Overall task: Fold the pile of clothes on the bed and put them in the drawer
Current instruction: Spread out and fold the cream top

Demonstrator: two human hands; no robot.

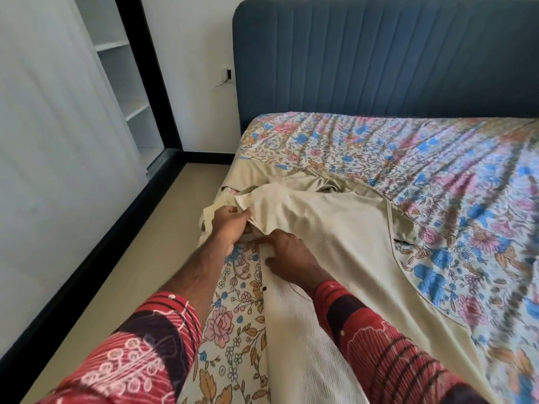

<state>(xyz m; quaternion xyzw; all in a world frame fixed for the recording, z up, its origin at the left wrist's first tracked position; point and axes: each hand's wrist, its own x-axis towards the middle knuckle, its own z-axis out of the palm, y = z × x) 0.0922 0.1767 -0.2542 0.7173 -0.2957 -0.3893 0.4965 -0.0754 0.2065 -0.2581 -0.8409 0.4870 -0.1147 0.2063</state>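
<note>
Left hand: the left hand [232, 221] reaches far along the left edge of the bed, fingers curled round a raised fold of the cream garment [329, 228], pinching the cloth just above the bedspread.
Right hand: the right hand [287, 253] sits just near of the left hand, knuckles up, fingers bent into the same left edge of the garment and gripping it; fingertips are hidden in the cloth.
Hands, relation: close together, nearly touching, both on the garment's left edge.
Sleeves: both forearms come in from the near side; the red patterned sleeves [388, 354] cover them, the left one pushed up to mid-forearm.
Cream garment: lies spread on the bed, running from the near edge toward the far left; textured weave, a seam or hem visible on its right side; its far part is bunched and rumpled.
Second cloth: a smoother beige cloth [262, 173] lies under and beyond the bunched end, at the far left of the mattress; whether it is a separate piece I cannot tell.
Bed cover: a floral bedspread [437, 176], pink and blue flowers, wrinkled, blurred at right.
Headboard: a dark blue padded headboard [379, 59] stands at the far side.
Left of bed: a beige floor [131, 272], dark skirting, a white wall and open white shelves [125, 74].
</note>
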